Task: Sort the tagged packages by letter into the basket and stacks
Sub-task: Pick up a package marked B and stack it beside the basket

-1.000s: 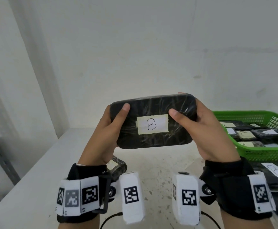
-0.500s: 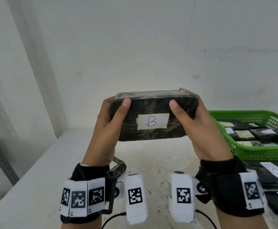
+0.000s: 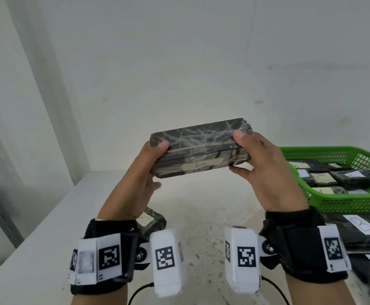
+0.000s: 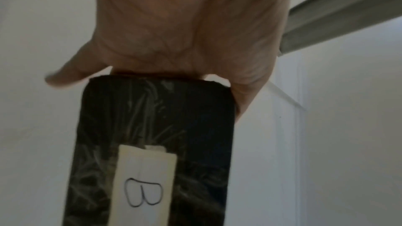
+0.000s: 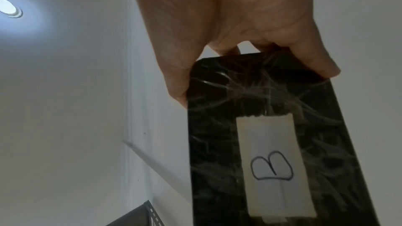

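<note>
Both hands hold a black plastic-wrapped package (image 3: pixel 199 148) up in front of the wall, above the table. Its paper tag reads B (image 4: pixel 143 190), also legible in the right wrist view as the B tag (image 5: pixel 272 164). My left hand (image 3: pixel 144 170) grips the package's left end, thumb on top. My right hand (image 3: pixel 254 164) grips its right end, thumb over the upper edge. The package is tilted so its tagged face points down toward me. A green basket (image 3: pixel 342 201) with several tagged packages stands at the right.
A stack of black packages with a B tag (image 3: pixel 362 225) lies at the near right, in front of the basket. Another wrapped package (image 3: pixel 153 221) lies on the white table (image 3: pixel 47 234) behind my left wrist. A wall stands close behind.
The package has tipped forward, so its tagged face, earlier turned toward me, now faces downward and its top edge shows. Both hands kept their hold and rose slightly.
</note>
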`<state>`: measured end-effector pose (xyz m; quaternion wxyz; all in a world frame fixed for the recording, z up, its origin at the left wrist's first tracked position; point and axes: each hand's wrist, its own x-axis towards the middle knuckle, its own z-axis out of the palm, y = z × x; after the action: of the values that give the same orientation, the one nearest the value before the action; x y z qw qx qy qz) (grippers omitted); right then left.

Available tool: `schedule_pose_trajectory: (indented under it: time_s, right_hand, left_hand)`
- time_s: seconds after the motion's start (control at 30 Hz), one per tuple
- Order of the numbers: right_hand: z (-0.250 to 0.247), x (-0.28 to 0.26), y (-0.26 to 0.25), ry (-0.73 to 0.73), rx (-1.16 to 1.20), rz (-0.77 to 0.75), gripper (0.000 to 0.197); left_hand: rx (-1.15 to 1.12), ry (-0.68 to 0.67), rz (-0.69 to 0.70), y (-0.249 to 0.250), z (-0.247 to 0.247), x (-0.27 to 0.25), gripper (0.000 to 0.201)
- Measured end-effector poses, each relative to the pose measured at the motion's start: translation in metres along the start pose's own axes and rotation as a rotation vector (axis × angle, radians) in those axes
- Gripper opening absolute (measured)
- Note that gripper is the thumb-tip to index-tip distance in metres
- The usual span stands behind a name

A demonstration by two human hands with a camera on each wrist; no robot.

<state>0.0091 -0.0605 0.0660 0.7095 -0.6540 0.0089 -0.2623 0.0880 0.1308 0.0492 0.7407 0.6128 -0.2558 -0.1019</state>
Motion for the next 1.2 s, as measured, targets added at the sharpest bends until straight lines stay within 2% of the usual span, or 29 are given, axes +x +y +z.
schedule_pose_trajectory:
  time_s: [0.2, 0.4, 0.67, 0.73, 0.8, 0.9, 1.0, 1.07, 1.2]
  right_hand:
    - [-0.005, -0.002, -0.006, -0.122, 0.001, 0.118, 0.036]
    - [-0.008, 0.003, -0.003, -0.041, 0.013, 0.141, 0.039]
    - [-0.006, 0.002, -0.005, -0.043, 0.011, 0.170, 0.040]
    - [-0.003, 0.003, -0.001, -0.024, -0.008, 0.164, 0.030]
    - [-0.001, 0.005, 0.002, -0.003, 0.001, 0.161, 0.019]
    - [-0.002, 0.006, 0.001, -0.004, 0.029, 0.163, 0.017]
    - [-0.003, 0.005, 0.000, -0.010, 0.020, 0.160, 0.018]
    - [-0.003, 0.004, -0.001, -0.015, 0.003, 0.165, 0.021]
    - [0.003, 0.000, -0.003, -0.078, -0.024, 0.153, 0.049]
  left_hand:
    - [-0.060, -0.013, 0.065, 0.004, -0.009, -0.002, 0.055]
    - [-0.054, -0.034, 0.004, 0.006, -0.009, -0.006, 0.048]
    - [-0.017, 0.042, -0.007, 0.003, 0.008, 0.002, 0.034]
    - [-0.010, 0.052, 0.003, 0.003, 0.009, 0.001, 0.033]
    - [0.020, 0.043, 0.010, 0.004, 0.007, -0.001, 0.043]
    - [0.049, -0.009, 0.000, 0.009, 0.008, -0.005, 0.044]
    - [0.063, 0.035, -0.013, 0.007, 0.011, -0.002, 0.042]
    - [0.031, 0.054, -0.027, 0.005, 0.013, 0.000, 0.036]
    - [0.022, 0.086, 0.009, 0.007, 0.007, 0.001, 0.041]
